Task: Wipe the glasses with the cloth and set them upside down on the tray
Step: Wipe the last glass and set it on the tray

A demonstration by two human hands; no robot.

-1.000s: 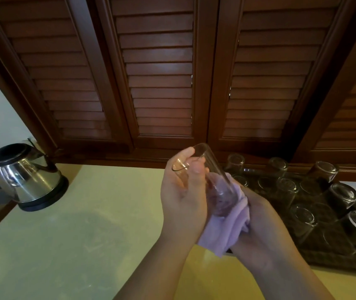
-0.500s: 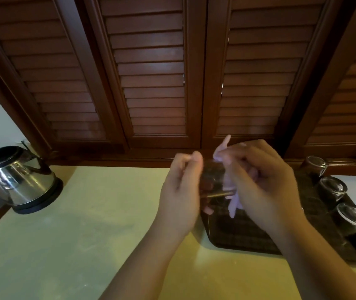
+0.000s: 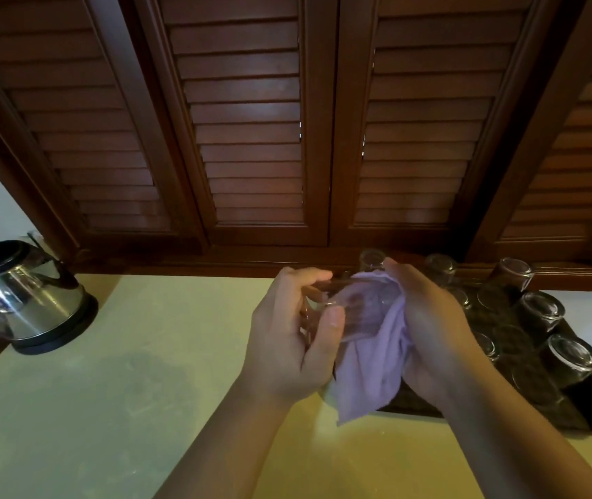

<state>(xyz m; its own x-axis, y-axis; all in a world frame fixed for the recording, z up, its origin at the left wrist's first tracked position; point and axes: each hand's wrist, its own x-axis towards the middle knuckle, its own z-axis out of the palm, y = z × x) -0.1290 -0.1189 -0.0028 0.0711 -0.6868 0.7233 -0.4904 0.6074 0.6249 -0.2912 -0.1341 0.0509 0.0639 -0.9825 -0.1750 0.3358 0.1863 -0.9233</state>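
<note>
Dim, warm light; glare on kettle [image 3: 24,300]; soft focus; wide-angle bending at edges.

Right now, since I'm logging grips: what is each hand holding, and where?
Left hand grips the glass at its rim end; right hand holds the purple cloth against its other end.

The left hand [image 3: 287,336] grips a clear glass [image 3: 355,311] lying on its side above the tabletop [image 3: 125,390], thumb across the near wall and fingers curled over the far one. The right hand [image 3: 431,329] presses a lilac cloth [image 3: 377,365] round the glass's other end; the cloth's loose corner hangs below. Just right of the hands a dark tray [image 3: 582,415] carries several upturned glasses [image 3: 571,358], partly hidden by the right forearm. Well left of the tray stands a steel kettle [image 3: 24,300]. Behind the tray rise brown louvred shutters [image 3: 251,120].
</note>
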